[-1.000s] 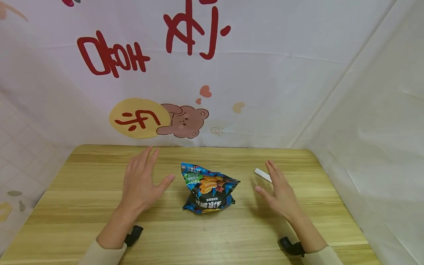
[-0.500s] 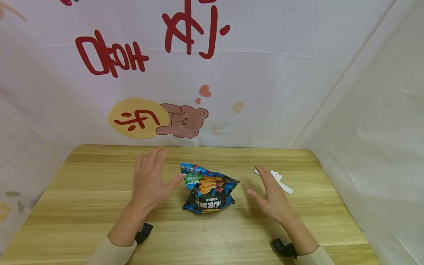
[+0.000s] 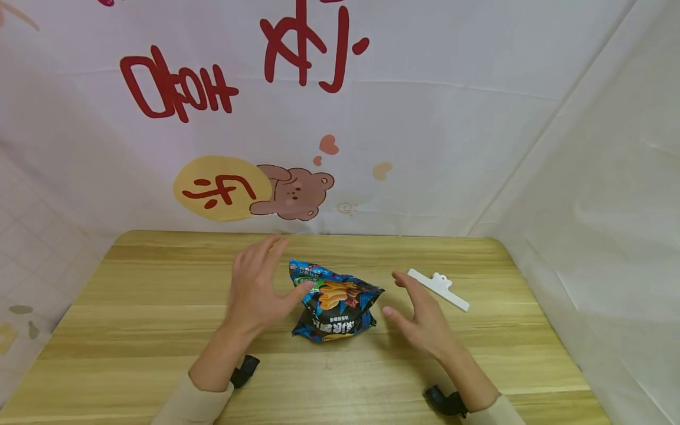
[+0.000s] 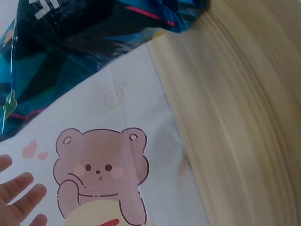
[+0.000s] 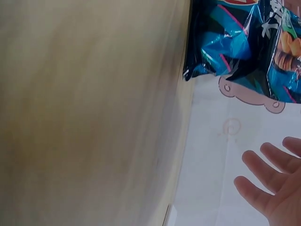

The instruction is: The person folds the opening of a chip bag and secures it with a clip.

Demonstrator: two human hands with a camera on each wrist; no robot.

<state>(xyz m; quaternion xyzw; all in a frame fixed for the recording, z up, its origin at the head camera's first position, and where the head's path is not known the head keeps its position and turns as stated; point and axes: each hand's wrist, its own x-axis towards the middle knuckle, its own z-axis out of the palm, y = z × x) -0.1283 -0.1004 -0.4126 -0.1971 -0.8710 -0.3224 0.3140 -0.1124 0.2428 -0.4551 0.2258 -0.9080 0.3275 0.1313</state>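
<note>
A blue and black chip bag (image 3: 337, 301) stands on the wooden table, its printing upside down in the head view. On its left is my left hand (image 3: 260, 292), fingers spread and the thumb overlapping the bag's left side in that view. My right hand (image 3: 425, 321) is held to the right of the bag with a small gap, fingers loosely extended and holding nothing. Part of the bag (image 4: 84, 47) fills the top of the left wrist view, where fingertips (image 4: 21, 200) show at lower left. In the right wrist view, the bag (image 5: 235, 42) is above my spread fingers (image 5: 265, 172).
A white sealing clip (image 3: 440, 289) lies on the table (image 3: 133, 313) behind and to the right of my right hand. A white cloth with a printed bear (image 3: 297, 192) hangs along the table's back edge. More cloth (image 3: 611, 236) hangs on the right.
Both hands have moved inward, the left one rightward and the right one leftward, closer to the chip bag. The clip, partly hidden before, is now in fuller view. The bag stays put.
</note>
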